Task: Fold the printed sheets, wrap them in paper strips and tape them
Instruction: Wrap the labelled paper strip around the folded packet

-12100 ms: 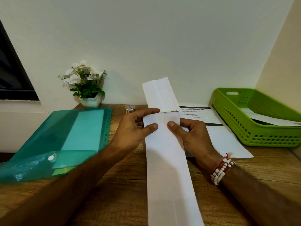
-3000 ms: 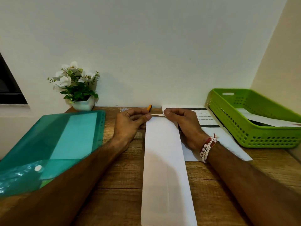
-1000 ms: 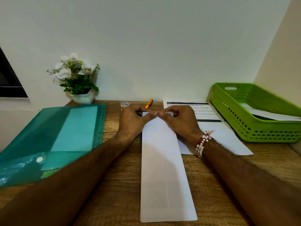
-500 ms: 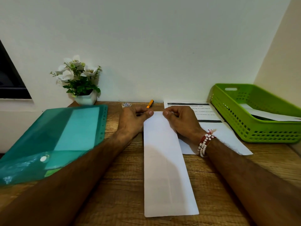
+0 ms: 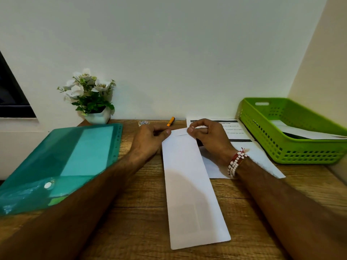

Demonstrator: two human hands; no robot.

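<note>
A long white folded sheet (image 5: pixel 189 186) lies lengthwise on the wooden desk (image 5: pixel 139 220), its far end between my hands. My left hand (image 5: pixel 150 140) presses the far left corner with its thumb. My right hand (image 5: pixel 208 136) pinches the far right corner, where a narrow fold line crosses the sheet's end. Under my right wrist lies a printed sheet (image 5: pixel 232 131) with black bars and text. A small roll of clear tape (image 5: pixel 143 122) sits by the wall, beyond my left hand.
A teal plastic folder (image 5: pixel 62 162) covers the desk's left side. A potted white flower (image 5: pixel 90 96) stands at the back left. An orange pen (image 5: pixel 170 121) lies near the wall. A green basket (image 5: pixel 293 147) holding paper sits at the right.
Over the last second my fingertips moved apart from the middle of the sheet's far end to its two corners. The upright far flap seen twelve seconds ago now lies flat.
</note>
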